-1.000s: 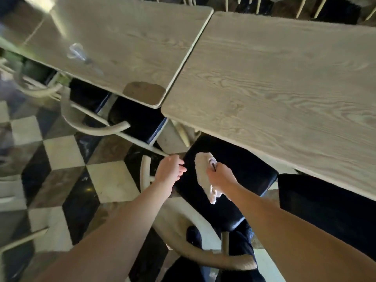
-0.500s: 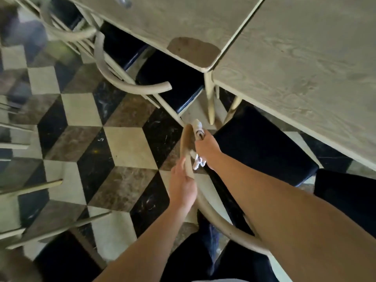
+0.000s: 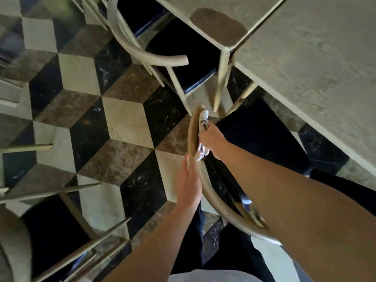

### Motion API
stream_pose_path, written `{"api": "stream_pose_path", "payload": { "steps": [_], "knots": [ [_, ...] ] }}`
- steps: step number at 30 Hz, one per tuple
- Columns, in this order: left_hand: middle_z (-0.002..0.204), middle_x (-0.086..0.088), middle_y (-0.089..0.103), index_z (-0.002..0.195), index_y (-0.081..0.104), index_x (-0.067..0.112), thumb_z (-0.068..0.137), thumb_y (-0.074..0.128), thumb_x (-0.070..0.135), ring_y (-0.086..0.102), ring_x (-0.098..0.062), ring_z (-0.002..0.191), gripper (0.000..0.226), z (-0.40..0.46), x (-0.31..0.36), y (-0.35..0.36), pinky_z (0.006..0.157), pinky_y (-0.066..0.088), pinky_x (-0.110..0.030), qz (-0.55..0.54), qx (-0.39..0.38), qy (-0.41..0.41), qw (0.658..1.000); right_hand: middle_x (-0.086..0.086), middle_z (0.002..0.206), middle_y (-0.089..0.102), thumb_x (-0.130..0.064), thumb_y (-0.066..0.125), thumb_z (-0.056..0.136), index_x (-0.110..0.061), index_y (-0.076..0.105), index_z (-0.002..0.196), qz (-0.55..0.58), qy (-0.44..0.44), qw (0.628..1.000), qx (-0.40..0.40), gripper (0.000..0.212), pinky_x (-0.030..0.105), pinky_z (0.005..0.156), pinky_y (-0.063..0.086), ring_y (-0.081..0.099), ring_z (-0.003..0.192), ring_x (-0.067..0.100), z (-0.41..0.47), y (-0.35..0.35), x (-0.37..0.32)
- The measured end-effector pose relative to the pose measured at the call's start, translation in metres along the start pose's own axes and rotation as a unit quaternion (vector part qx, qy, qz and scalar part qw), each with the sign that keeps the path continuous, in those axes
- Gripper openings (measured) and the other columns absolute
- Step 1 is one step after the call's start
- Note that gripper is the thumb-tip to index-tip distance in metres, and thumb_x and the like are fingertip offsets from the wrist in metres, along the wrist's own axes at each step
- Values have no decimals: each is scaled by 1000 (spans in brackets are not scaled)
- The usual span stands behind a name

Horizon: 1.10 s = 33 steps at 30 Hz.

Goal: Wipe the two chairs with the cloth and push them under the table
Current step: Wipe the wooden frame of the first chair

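Observation:
A chair with a curved pale wooden backrest [image 3: 211, 197] and a black seat [image 3: 264, 137] stands right in front of me, its seat partly under the right table [image 3: 317, 64]. My right hand [image 3: 212, 139] grips a white cloth [image 3: 203, 119] against the left end of that backrest. My left hand [image 3: 188, 183] rests flat on the outer side of the rail just below the cloth, fingers straight. A second chair [image 3: 150, 49] of the same kind sits at the upper left, its black seat partly under the left table [image 3: 219, 23].
The floor is a cube pattern of black, brown and cream tiles [image 3: 124, 123]. More pale chairs stand at the lower left [image 3: 67, 237] and along the left edge. Table legs [image 3: 220, 82] come down close to the cloth. My dark trousers show at the bottom.
My view has tilted down toward the floor. My right hand has brought the cloth onto the end of the backrest. My left hand has slid down the rail toward me.

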<state>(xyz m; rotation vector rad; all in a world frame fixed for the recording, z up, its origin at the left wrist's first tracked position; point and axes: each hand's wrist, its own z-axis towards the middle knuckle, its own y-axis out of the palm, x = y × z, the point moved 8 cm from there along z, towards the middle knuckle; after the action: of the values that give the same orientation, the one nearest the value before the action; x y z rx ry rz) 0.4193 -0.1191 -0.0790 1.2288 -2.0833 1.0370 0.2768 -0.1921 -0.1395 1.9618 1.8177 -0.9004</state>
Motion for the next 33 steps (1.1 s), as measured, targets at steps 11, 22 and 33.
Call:
{"api": "stream_pose_path", "payload": {
  "steps": [11, 22, 33],
  "knots": [
    [107, 30, 66, 130, 54, 50, 105, 28, 49, 59, 19, 95, 36, -55, -21, 26, 67, 46, -4, -71, 46, -24, 996, 12, 131, 59, -9, 49, 95, -26, 33, 153, -193, -62, 966, -158, 63, 29, 79, 51, 58, 103, 24, -84, 15, 68],
    [98, 48, 52, 132, 41, 66, 102, 26, 55, 49, 25, 92, 35, -119, -45, 57, 74, 29, -8, -47, 82, -21, 995, 10, 125, 65, -28, 56, 97, -36, 20, 155, -339, -124, 913, -191, 68, 44, 93, 55, 64, 105, 30, -163, -15, 139],
    [161, 5, 29, 156, 27, 29, 104, 26, 49, 25, -13, 147, 55, -127, -71, 73, 120, 22, -40, -13, -15, -17, 1000, -4, 105, 65, -6, 43, 96, -49, 36, 147, -428, -141, 879, -154, 67, 27, 64, 52, 65, 78, 16, -211, -123, 241]
  ]
}}
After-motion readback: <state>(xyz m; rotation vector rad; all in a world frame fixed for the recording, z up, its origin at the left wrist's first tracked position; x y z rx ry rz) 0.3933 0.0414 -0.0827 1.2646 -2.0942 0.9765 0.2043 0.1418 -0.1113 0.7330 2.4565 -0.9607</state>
